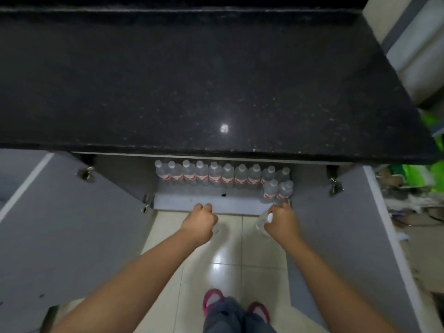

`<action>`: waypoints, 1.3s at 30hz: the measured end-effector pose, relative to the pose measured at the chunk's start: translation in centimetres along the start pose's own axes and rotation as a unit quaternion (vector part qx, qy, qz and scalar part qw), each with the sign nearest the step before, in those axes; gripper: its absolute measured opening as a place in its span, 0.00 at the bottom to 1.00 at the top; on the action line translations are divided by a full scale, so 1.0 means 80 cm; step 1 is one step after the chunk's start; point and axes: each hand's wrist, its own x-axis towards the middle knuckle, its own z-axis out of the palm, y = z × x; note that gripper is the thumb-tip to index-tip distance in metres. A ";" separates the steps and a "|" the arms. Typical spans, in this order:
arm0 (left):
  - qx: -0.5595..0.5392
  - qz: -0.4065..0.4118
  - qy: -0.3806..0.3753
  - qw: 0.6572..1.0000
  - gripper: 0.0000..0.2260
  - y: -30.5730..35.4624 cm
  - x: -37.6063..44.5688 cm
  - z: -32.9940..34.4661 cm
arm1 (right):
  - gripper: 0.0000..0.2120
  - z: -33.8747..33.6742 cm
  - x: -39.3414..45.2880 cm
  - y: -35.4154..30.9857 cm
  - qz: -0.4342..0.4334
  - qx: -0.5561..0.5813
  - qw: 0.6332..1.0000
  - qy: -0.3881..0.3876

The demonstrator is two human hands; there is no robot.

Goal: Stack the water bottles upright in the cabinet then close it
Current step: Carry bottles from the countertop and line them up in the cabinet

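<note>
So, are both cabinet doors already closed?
No, the left door and the right door both stand swung open, and the row of bottles inside the cabinet shows between them.

Head view, steeply downward over countertop (192, 80) onto open cabinet (211, 200), close.

Black speckled countertop (192, 80) above pale tiled floor (228, 260).

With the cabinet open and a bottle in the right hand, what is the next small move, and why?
Probably set the bottle held by the right hand upright on the cabinet shelf, just left of the two front bottles. A back row already stands upright, the front row has only begun at the right, and both doors are open. The left hand looks curled; whether it holds anything is unclear.
</note>
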 end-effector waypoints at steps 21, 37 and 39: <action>-0.110 0.033 0.221 0.969 0.20 -0.019 0.374 0.211 | 0.16 0.216 0.334 0.117 -0.068 -0.085 0.986 0.123; -0.100 0.109 0.203 0.968 0.24 -0.051 0.372 0.216 | 0.21 0.211 0.343 0.115 -0.166 -0.152 0.972 0.064; -0.090 0.094 0.205 0.970 0.24 -0.052 0.372 0.221 | 0.18 0.216 0.343 0.114 -0.165 -0.179 0.967 0.071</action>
